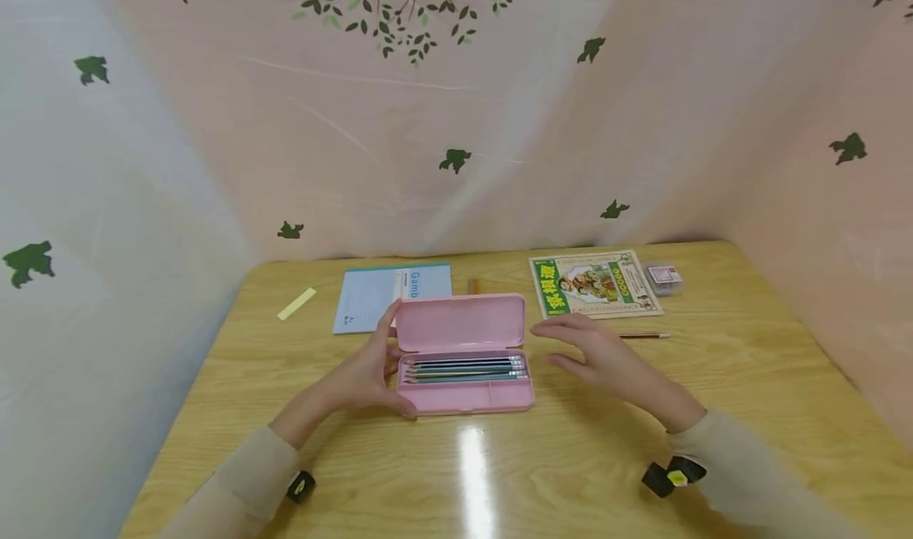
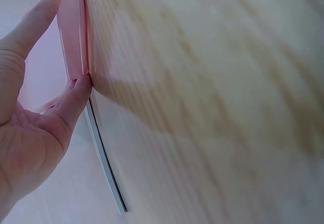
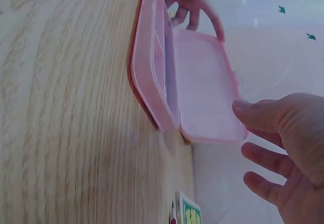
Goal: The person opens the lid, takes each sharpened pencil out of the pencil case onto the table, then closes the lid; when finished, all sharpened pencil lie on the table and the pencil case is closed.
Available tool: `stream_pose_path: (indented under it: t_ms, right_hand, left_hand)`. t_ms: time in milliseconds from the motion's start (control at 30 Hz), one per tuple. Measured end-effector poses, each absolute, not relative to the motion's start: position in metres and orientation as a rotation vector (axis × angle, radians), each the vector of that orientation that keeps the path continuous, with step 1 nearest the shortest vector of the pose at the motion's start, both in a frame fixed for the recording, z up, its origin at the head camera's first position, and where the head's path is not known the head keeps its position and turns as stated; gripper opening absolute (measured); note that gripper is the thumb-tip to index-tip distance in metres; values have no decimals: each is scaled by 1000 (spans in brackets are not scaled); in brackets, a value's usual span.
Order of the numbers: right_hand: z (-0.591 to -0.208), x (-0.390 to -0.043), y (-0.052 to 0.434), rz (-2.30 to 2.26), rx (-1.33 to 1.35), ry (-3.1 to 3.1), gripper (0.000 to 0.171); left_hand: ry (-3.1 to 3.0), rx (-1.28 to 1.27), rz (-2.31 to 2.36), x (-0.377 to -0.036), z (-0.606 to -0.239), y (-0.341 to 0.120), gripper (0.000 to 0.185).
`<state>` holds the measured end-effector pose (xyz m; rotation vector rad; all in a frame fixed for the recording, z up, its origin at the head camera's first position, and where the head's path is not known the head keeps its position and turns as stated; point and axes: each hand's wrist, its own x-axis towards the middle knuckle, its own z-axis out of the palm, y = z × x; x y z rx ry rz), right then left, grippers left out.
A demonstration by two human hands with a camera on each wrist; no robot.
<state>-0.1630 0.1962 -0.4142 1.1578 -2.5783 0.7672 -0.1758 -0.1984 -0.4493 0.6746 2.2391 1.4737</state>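
A pink pencil case [image 1: 442, 399] stands on the table with its lid [image 1: 460, 323] raised. Several pencils [image 1: 464, 370] lie side by side in its long back compartment; the front compartments show bare pink. My left hand [image 1: 365, 372] holds the left end of the case, thumb at the front corner and index finger up by the lid. Just right of the lid is my right hand [image 1: 609, 358], fingers extended and slightly bent, with nothing in its grasp. In the right wrist view its thumb [image 3: 253, 114] appears close to the lid's edge; contact is unclear.
Behind the case lie a blue notebook [image 1: 367, 292] and a small brown piece [image 1: 473, 286]. A yellow strip [image 1: 296, 304] is at the left. To the right are an illustrated booklet [image 1: 595, 284], a small clear box [image 1: 665, 279] and a loose pencil [image 1: 645, 335].
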Motion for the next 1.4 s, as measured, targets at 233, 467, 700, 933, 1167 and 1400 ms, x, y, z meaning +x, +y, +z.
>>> stream_pose_path:
  t_ms: [233,467,700,933,1167,1400]
  right_hand:
    - [-418,-168,168,793,1249,-2575,39]
    - [-413,-172,150,886,1200,-2705,35]
    - [-424,-178,136,807,1349,-2668,31]
    - [-434,-177,127,664,1342,-2766,32]
    - [-436,-176,123,686,1306,-2839,30]
    - [-438,-180,115,676,1304,-2826,28]
  left_hand:
    - [2247,689,1458,-175,-447,-201,155]
    - [2262,689,1450,-178,-444,-198,155]
    - [2261,692,1444,-179,-443,-198,154]
    - [2236,708,1466,-177,-446,-198,154]
    - [2219,695,1483,-176,-447,-197,154]
    - [2219,688,1484,-174,-450,-198,156]
